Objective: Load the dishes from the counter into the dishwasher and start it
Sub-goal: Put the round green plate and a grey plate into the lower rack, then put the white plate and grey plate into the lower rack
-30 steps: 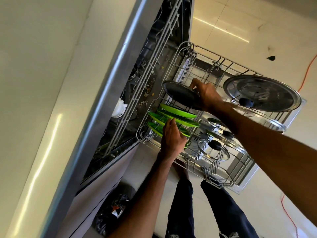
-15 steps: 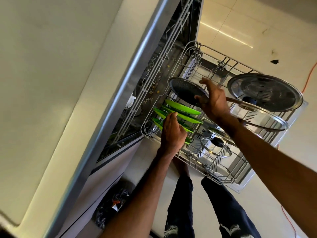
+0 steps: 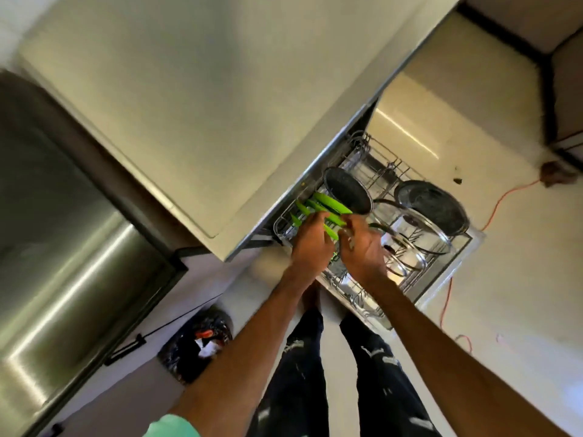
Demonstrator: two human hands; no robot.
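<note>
The dishwasher's lower rack (image 3: 383, 159) is pulled out over the open door. Several green plates (image 3: 332, 203) stand on edge in its near-left corner. Behind them a dark pan (image 3: 347, 189) leans in the tines. My left hand (image 3: 310, 244) reaches over the green plates, its fingers curled on the edge of one. My right hand (image 3: 362, 250) is right beside it, fingertips at the same plates; blur hides its hold. A large steel-rimmed lid (image 3: 432, 206) and glass lids (image 3: 419, 234) fill the right side of the rack.
The pale counter top (image 3: 189, 105) overhangs the dishwasher on the left. A steel appliance (image 3: 63, 247) stands further left, with a dark rubbish bag (image 3: 202, 342) on the floor below it. An orange cable (image 3: 501, 200) runs across the floor tiles on the right.
My right hand has let go of the dark pan, now standing in the rack, and moved down to the green plates beside my left hand. The view has pulled back.
</note>
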